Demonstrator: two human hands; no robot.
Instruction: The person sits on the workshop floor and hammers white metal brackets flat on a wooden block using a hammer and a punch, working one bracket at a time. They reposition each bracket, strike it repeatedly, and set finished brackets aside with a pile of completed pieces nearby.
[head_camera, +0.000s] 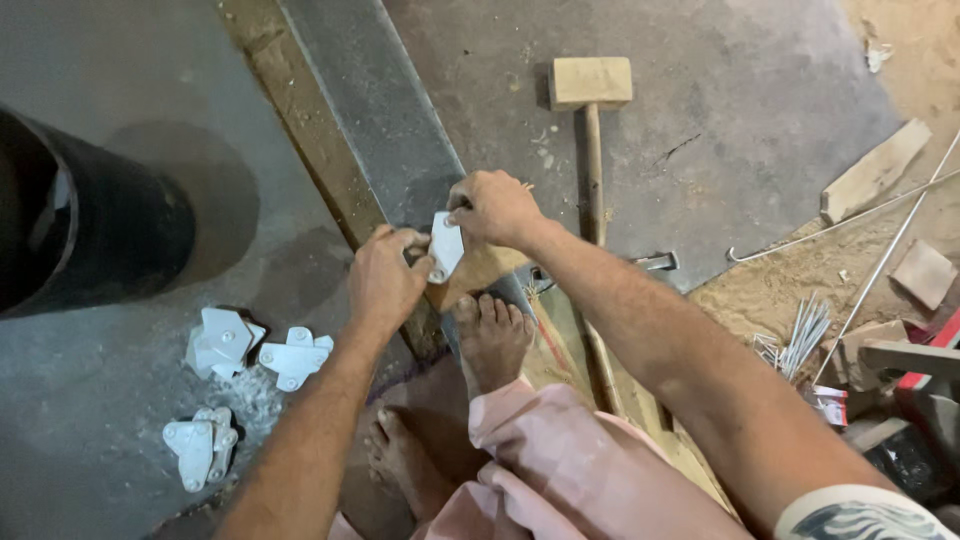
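While the person crouches over the floor in pale pink trousers (570, 470), one bare foot (492, 340) presses down on the near end of a long grey board (375, 110), the other foot (405, 460) planted lower on the concrete. Just above the toes, both hands meet on a small white bracket (446, 246), which stands upright against the board's end. The left hand (385, 280) is curled tight beside it, fingertips pinching its left edge; the right hand (495, 207) is closed over its top, knuckles up, gripping the bracket from above. A wooden strip (310, 130) runs alongside the board on its left.

To the left of the arms, more white brackets (255, 350) lie scattered in small heaps on the grey floor. To the right, a bundle of thin metal rods (800, 335) rests on sawdust, near offcuts of wood (875, 170) and a long bent wire (840, 225).

Farther off, a wooden mallet (590, 85) lies with its handle pointing back toward the hands. At the far left stands a large black cylinder (90, 220).
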